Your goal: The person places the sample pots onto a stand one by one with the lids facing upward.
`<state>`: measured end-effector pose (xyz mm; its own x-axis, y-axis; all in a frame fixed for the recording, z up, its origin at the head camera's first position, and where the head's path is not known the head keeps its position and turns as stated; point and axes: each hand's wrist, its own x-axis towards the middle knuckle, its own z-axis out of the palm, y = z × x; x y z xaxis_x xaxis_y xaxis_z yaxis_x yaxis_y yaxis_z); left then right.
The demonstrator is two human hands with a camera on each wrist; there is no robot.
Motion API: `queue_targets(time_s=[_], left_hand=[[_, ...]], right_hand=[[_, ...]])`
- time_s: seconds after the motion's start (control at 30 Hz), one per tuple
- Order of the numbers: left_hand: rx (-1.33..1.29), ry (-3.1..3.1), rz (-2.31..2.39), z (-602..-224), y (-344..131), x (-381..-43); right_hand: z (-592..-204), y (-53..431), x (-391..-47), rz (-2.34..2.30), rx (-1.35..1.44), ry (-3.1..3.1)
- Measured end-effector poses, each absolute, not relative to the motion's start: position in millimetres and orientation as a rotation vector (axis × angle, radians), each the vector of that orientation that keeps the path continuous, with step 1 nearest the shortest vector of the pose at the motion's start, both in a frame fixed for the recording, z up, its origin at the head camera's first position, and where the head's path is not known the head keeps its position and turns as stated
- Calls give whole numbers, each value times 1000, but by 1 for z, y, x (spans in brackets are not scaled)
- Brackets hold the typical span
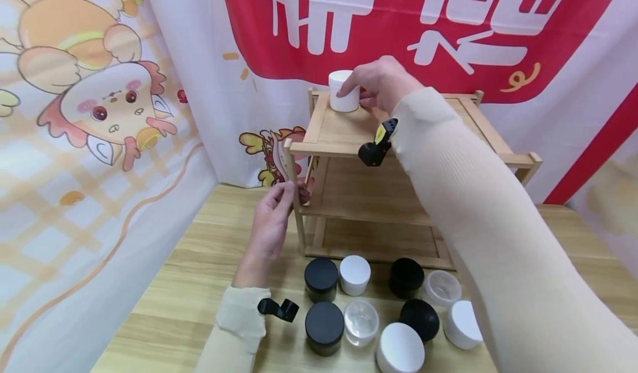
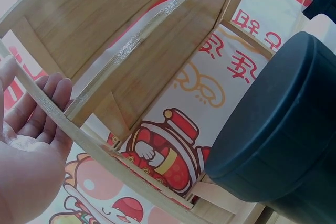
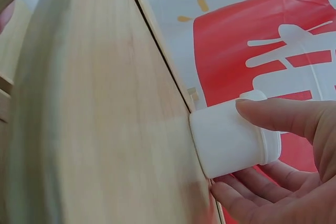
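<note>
A white lidded jar (image 1: pixel 343 100) stands upright at the back left of the top board of a wooden three-tier rack (image 1: pixel 371 180). My right hand (image 1: pixel 382 82) holds this jar, thumb on the near side and fingers behind it. In the right wrist view, the base of the white jar (image 3: pixel 223 141) meets the board. My left hand (image 1: pixel 271 220) grips the rack's front left post at mid height. From the left wrist, the thumb and fingers of my left hand (image 2: pixel 34 148) show on either side of the post.
On the table (image 1: pixel 184 273) before the rack sit several jars: black-lidded ones (image 1: pixel 324 324), white ones (image 1: pixel 401 348) and clear ones (image 1: pixel 361 321). A printed curtain (image 1: pixel 199 62) hangs behind and to the left. The rack's lower shelves (image 1: pixel 374 234) lie below the right forearm.
</note>
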<state>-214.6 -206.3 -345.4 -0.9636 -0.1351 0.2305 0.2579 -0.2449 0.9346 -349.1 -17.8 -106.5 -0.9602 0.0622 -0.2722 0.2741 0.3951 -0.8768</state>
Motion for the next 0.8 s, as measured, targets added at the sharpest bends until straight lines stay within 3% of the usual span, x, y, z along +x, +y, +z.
queue_targets(time_s=[0.8], left_hand=[[-141, -1754, -2284, -348, -206, -215]], right_hand=[[-116, -19, -347, -1547, 242, 2528]])
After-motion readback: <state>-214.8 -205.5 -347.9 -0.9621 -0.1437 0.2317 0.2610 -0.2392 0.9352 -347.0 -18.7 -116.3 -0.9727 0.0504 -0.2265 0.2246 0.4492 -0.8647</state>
